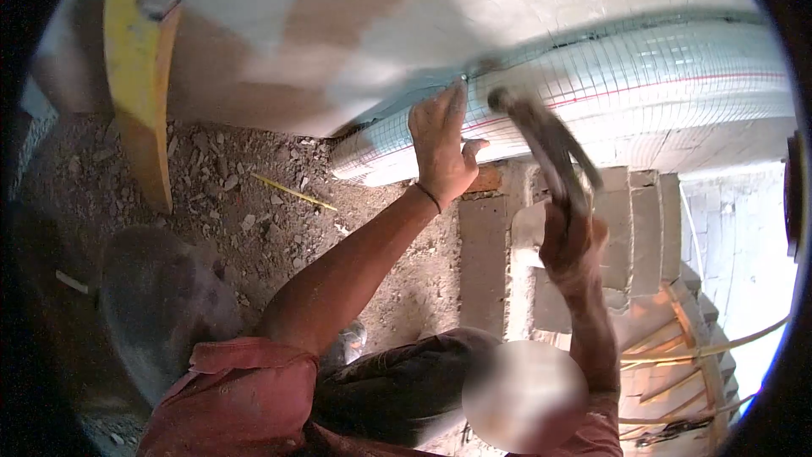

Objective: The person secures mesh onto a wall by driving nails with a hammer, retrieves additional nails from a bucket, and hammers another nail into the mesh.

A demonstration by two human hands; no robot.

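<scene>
My left hand [441, 142] reaches up to the wall [364, 34], its fingertips together at a small bright spot on the upper edge of the pale gridded mesh strip [668, 68]. Whatever they pinch there is too small to make out; the thumb stands apart. A dark band circles that wrist. In my right hand [575, 245] is a hammer [554, 148], gripped by its handle and raised in front of the mesh. The hammer is slightly blurred, and its head is to the right of the left fingertips, apart from them. A red line runs along the mesh.
A yellow curved board [139, 85] stands at the left. Rubble [228, 178] covers the ground, with a thin yellow strip [293, 190] lying on it. Pale stepped blocks [634, 237] rise below the mesh. Orange-brown boards [668, 334] and yellowish cables [719, 345] are at lower right.
</scene>
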